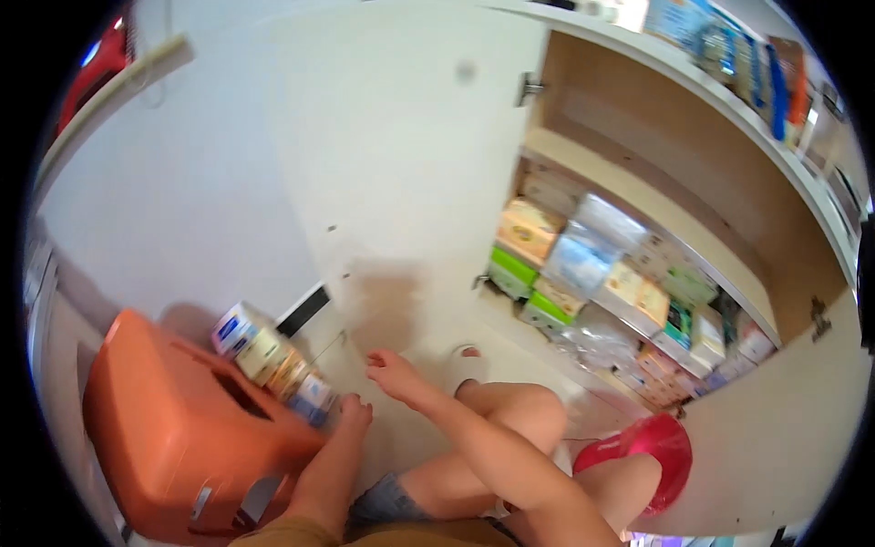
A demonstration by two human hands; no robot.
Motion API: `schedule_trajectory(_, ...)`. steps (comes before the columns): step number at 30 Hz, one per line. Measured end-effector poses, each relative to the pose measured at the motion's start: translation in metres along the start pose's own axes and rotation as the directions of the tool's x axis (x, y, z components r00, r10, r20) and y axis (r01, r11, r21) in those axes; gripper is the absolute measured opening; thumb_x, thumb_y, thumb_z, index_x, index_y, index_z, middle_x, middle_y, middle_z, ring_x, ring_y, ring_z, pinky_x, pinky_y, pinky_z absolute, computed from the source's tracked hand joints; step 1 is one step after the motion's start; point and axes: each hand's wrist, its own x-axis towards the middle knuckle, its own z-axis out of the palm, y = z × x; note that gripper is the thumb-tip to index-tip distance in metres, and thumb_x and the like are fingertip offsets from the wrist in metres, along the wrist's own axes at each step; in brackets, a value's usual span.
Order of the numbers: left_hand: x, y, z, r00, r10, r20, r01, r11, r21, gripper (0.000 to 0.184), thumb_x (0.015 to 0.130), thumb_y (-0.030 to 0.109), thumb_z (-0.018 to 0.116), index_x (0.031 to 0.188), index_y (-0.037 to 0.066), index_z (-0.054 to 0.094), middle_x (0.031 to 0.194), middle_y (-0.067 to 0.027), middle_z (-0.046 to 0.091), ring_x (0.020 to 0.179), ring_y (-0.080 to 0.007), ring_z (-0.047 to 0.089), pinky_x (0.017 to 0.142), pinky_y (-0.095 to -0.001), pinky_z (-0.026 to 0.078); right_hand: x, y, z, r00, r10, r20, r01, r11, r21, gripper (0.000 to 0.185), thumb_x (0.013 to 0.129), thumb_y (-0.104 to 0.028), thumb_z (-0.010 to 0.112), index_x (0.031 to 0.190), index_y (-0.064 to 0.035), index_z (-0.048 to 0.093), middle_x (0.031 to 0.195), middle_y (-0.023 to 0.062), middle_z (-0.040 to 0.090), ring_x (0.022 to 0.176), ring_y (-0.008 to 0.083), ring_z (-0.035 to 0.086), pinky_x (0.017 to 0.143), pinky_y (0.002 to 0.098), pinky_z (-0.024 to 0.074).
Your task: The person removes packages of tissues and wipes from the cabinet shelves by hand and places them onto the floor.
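My left hand is low by the end of a row of soft packs that look like tissue packs, beside the blue one. Its fingers are blurred and partly hidden, so its grip and any contact do not show. My right hand hangs over the floor, a little to the right of the row. Its fingers are loosely bent and apart, with nothing visible in them. The packs lie against an orange plastic box with an opening in its side.
To the right stands a white cabinet with its door swung open. Its lower shelf holds several tissue packs and clear plastic-wrapped packs. A red plastic stool or basin is by my leg. Various goods stand on the cabinet top.
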Motion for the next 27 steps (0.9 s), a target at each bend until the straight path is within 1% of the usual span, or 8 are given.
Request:
schedule_trajectory(3,-0.174,0.015,0.102,0.998,-0.051,-0.049,0.054,0.996,0.076,0.028,0.075,0.01,0.045,0.102,0.005,0.04,0.093,-0.0094,0.041,0.081,-0.0214,0.043,0.064,-0.032,0.043,-0.01,-0.016,-0.033,0.993,-0.08,-0.083,0.088,0.992,0.092,0.039,0.072,-0.016,0.051,0.106,0.0004,0.044,0.099,0.0104,0.051,0.091,0.0177,0.048,0.075,0.0271,0.039)
schedule_trajectory(6,-0.214,0.007,0.15,0.986,-0.033,0.161,0.024,0.998,0.058,0.02,0.073,0.006,0.044,0.093,0.006,0.037,0.085,-0.0072,0.036,0.07,-0.018,0.04,0.058,-0.0285,0.042,-0.028,-0.033,-0.08,0.96,-0.186,-0.21,0.219,0.964,0.149,0.034,0.074,-0.014,0.049,0.105,0.0005,0.045,0.099,0.0098,0.051,0.092,0.0168,0.047,0.077,0.0265,0.0381)
schedule_trajectory(9,-0.256,-0.001,0.2,0.875,-0.075,0.478,0.047,0.996,0.069,0.024,0.073,0.006,0.047,0.095,0.005,0.038,0.095,-0.008,0.035,0.084,-0.0199,0.039,0.068,-0.0288,0.041,-0.054,-0.023,-0.144,0.852,-0.32,-0.415,0.356,0.934,0.011,0.029,0.076,-0.011,0.046,0.103,0.0002,0.046,0.097,0.0096,0.052,0.091,0.0159,0.048,0.08,0.0261,0.037)
schedule_trajectory(13,-0.33,-0.013,0.269,0.708,-0.113,0.697,-0.01,0.986,0.169,0.026,0.073,0.006,0.046,0.097,0.004,0.038,0.1,-0.0084,0.035,0.097,-0.0214,0.034,0.076,-0.0296,0.038,-0.107,0.012,-0.234,0.676,-0.246,-0.694,0.22,0.967,-0.129,0.028,0.075,-0.011,0.048,0.101,-0.0009,0.048,0.09,0.0074,0.055,0.082,0.015,0.05,0.075,0.0236,0.038)
schedule_trajectory(17,-0.384,-0.056,0.333,0.525,-0.215,0.823,-0.055,0.957,0.285,0.021,0.072,0.005,0.046,0.091,0.004,0.037,0.095,-0.0069,0.034,0.096,-0.0228,0.034,0.077,-0.0308,0.037,-0.16,0.051,-0.287,0.563,0.011,-0.826,0.28,0.938,0.203,0.027,0.073,-0.012,0.048,0.1,-0.005,0.049,0.085,0.0036,0.055,0.073,0.0141,0.049,0.068,0.0242,0.038)
schedule_trajectory(19,-0.401,-0.086,0.365,0.544,-0.316,0.777,0.013,0.929,0.369,0.03,0.072,0.006,0.046,0.1,0.002,0.034,0.102,-0.0099,0.033,0.1,-0.0241,0.033,0.078,-0.0317,0.037,-0.171,0.069,-0.302,0.507,0.144,-0.85,0.305,0.892,0.334,0.027,0.073,-0.014,0.049,0.099,-0.0066,0.049,0.084,0.0024,0.055,0.071,0.0142,0.048,0.067,0.0254,0.0379)
schedule_trajectory(21,-0.415,-0.117,0.381,0.577,-0.374,0.726,0.07,0.908,0.413,0.036,0.073,0.007,0.047,0.106,0.001,0.032,0.108,-0.0117,0.032,0.101,-0.0245,0.033,0.078,-0.032,0.037,-0.179,0.065,-0.318,0.503,0.342,-0.794,0.496,0.638,0.589,0.023,0.073,-0.016,0.048,0.095,-0.0086,0.048,0.085,0.003,0.054,0.072,0.0156,0.048,0.068,0.0292,0.0383)
schedule_trajectory(27,-0.398,-0.172,0.399,0.501,-0.416,0.759,0.066,0.893,0.446,0.051,0.076,0.016,0.046,0.117,0.001,0.021,0.124,-0.0149,0.02,0.108,-0.0238,0.03,0.085,-0.0325,0.034,-0.171,0.096,-0.352,0.529,0.494,-0.69,0.636,0.307,0.708,0.021,0.076,-0.018,0.044,0.09,-0.0028,0.041,0.093,0.0115,0.047,0.08,0.0218,0.045,0.076,0.0337,0.0383)
